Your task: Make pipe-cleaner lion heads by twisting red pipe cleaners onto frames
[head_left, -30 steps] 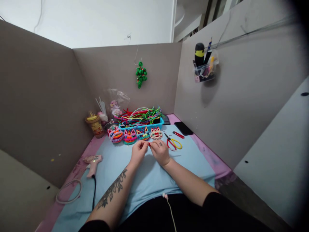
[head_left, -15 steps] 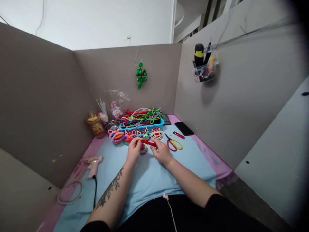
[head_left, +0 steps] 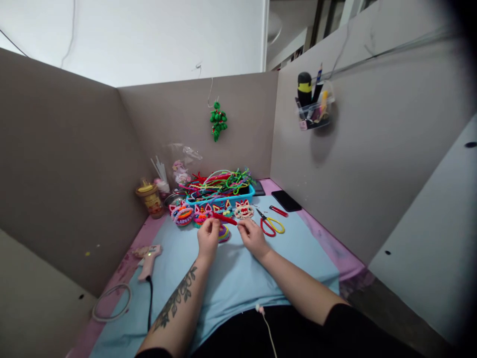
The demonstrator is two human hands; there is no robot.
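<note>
A short red pipe cleaner strip point(head_left: 225, 219) stretches between my two hands above the cloth. Its left end is pinched in my left hand point(head_left: 208, 237), fingers closed. My right hand point(head_left: 254, 237) is closed at the other end, thumb and fingertips together. Just beneath the strip, partly hidden by my left hand, lies a rainbow-striped fuzzy piece point(head_left: 224, 233). Behind stand several colourful pipe-cleaner animal heads, among them a purple and orange one point(head_left: 182, 215) and a cream and red one point(head_left: 244, 210).
A blue basket point(head_left: 238, 200) of loose pipe cleaners stands at the back. Scissors point(head_left: 269, 223), a red cutter point(head_left: 278, 211) and a black phone point(head_left: 286, 201) lie right. Left are a pink glue gun point(head_left: 149, 261) with its cord and a lidded cup point(head_left: 151, 200). Grey partitions enclose the table.
My right hand has shifted its fingers from over the red strip to a pinch at its right end. The whole view has tilted slightly.
</note>
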